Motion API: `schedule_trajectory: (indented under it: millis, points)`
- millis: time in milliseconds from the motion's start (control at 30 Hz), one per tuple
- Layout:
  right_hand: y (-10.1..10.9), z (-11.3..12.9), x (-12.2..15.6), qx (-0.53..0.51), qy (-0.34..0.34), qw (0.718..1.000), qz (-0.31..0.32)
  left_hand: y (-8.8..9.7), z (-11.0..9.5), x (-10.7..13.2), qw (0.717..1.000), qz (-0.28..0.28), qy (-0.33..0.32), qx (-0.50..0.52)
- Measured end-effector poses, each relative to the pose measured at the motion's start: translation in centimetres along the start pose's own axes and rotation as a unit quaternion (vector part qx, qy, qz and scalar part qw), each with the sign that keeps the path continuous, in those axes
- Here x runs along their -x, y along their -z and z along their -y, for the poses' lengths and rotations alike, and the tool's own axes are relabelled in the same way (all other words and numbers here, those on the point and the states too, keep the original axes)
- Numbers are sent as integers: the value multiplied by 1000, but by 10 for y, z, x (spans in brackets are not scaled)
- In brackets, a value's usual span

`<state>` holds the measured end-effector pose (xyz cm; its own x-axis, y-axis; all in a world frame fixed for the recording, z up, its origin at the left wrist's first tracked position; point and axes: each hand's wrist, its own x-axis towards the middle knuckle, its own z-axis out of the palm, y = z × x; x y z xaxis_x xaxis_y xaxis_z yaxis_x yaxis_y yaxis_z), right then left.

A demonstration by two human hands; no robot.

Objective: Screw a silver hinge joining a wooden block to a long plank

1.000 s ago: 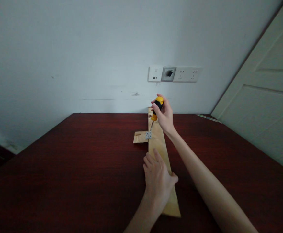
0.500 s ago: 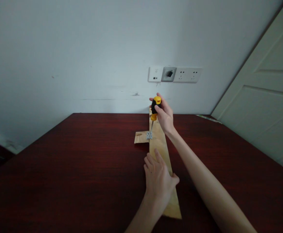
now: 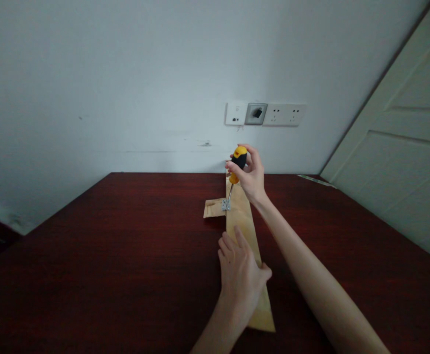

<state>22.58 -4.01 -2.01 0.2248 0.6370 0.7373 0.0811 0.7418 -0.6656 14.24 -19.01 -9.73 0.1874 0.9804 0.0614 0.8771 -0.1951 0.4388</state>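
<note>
A yellow-and-black screwdriver (image 3: 239, 158) is in my right hand (image 3: 252, 178), its fingers closed around the handle. The shaft slants down to a small metal hinge (image 3: 226, 205), where the tip meets the plate on the long board's side. That hinge spans a long wooden board (image 3: 242, 211) and a short wooden piece (image 3: 213, 208) at its left. My left hand (image 3: 239, 268) grips the long board across its near part, with the thumb over the right edge and the fingers over the left. Screws under the tip are too small to make out.
The dark red-brown table top (image 3: 126, 255) reaches back to a white wall (image 3: 144, 73). Sockets and a switch plate (image 3: 283, 114) sit on that wall behind the board. At the right stands a white panelled door (image 3: 410, 147). A thin strip (image 3: 316, 180) lies at the back right.
My right hand has shifted its fingers on the screwdriver handle, with the thumb now lower and further left, and the handle leans slightly more to the right. My left hand keeps its place.
</note>
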Motion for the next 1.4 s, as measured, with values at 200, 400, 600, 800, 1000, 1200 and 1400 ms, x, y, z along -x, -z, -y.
schedule_trajectory:
  millis: [200,400,600,800,1000,1200,1400]
  points:
    - [2,-4,1,-64,-48,996,48,2,-1,-2,1000,3,1,8]
    - [1,-10,-2,-27,-31,999,10,1,-1,-2,1000,1,3,15]
    - [1,-12,-4,4,-6,1000,-24,0,-1,-1,1000,-1,4,20]
    - [-1,-10,-5,8,-2,1000,26,4,-2,-1,1000,13,1,19]
    - [-6,-14,-8,-43,-44,996,69,7,0,-1,1000,5,3,17]
    - [-5,-16,-15,-25,-19,1000,0,6,0,-3,1000,-8,8,16]
    - [-2,-9,-16,16,-10,1000,-20,8,0,-3,1000,-6,6,15]
